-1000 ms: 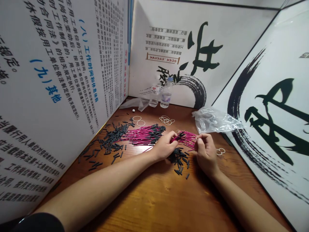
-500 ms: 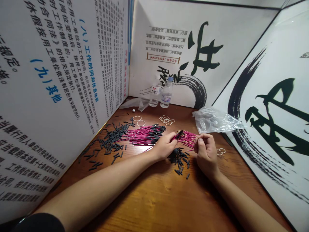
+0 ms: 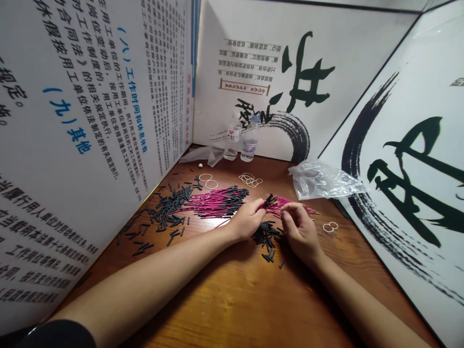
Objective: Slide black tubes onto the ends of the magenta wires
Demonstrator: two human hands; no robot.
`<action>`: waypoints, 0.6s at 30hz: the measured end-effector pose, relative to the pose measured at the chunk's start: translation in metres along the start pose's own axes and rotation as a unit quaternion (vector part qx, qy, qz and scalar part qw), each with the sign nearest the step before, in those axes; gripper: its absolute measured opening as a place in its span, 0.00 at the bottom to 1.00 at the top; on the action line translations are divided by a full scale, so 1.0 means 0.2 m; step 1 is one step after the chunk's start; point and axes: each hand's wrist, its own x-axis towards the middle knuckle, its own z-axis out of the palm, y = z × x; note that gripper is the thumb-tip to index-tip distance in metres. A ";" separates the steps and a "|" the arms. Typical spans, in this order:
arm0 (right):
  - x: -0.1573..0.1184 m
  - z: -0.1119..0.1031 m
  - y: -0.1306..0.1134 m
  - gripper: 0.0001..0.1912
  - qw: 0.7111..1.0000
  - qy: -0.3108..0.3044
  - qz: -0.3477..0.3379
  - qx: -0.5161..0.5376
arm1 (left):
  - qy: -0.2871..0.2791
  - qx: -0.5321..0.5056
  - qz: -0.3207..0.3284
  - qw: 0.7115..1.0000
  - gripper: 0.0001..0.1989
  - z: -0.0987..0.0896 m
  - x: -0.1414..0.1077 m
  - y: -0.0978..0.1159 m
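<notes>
My left hand (image 3: pixel 247 220) is closed around a few thin magenta wires whose black-sleeved ends (image 3: pixel 268 198) stick out past the thumb. Just right of it is my right hand (image 3: pixel 300 229), fingers curled and thumb against them; whatever they pinch, if anything, is too small to see. Behind the hands lies a bunch of magenta wires (image 3: pixel 282 203) with brassy tips, partly covered by the right fingers. A small pile of short black sleeves (image 3: pixel 267 236) sits on the table between the hands. Left of my left hand, many magenta wires with black sleeves (image 3: pixel 221 202) lie side by side.
A larger heap of black sleeves (image 3: pixel 168 210) spreads at the left. Rubber bands (image 3: pixel 250 180) lie at the back, with others (image 3: pixel 330 226) at the right. Two water bottles (image 3: pixel 249 140) stand by the back panel. A clear plastic bag (image 3: pixel 322 181) lies back right on the wooden table (image 3: pixel 232 299).
My right hand has shifted left and slightly lower, closer to the left hand, uncovering more brassy wire tips on its right. My left hand has stayed almost where it was.
</notes>
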 end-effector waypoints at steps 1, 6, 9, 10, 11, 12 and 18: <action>0.00 0.00 0.00 0.06 1.000 -0.009 0.002 0.008 | -0.006 -0.007 0.003 1.000 0.13 0.00 0.00 0.00; 0.01 -0.01 0.01 0.07 1.000 -0.016 0.018 -0.009 | 0.006 -0.015 0.009 1.000 0.12 0.00 0.00 0.00; 0.02 -0.03 0.01 0.06 0.994 -0.074 -0.014 -0.081 | 0.048 -0.014 -0.011 0.999 0.11 0.00 0.00 0.00; 0.02 -0.04 0.00 0.06 0.987 -0.108 -0.034 -0.112 | 0.057 -0.019 -0.017 0.998 0.11 -0.01 0.00 0.00; 0.03 -0.04 0.00 0.06 0.979 -0.139 -0.055 -0.141 | 0.062 -0.025 -0.021 0.998 0.11 -0.01 0.01 0.00; 0.03 -0.05 -0.01 0.06 0.970 -0.164 -0.073 -0.165 | 0.064 -0.030 -0.023 0.997 0.11 -0.01 0.01 0.00; 0.02 -0.04 -0.06 0.20 0.932 -0.244 -0.164 -0.214 | 0.076 -0.073 -0.031 0.994 0.11 0.00 0.01 -0.02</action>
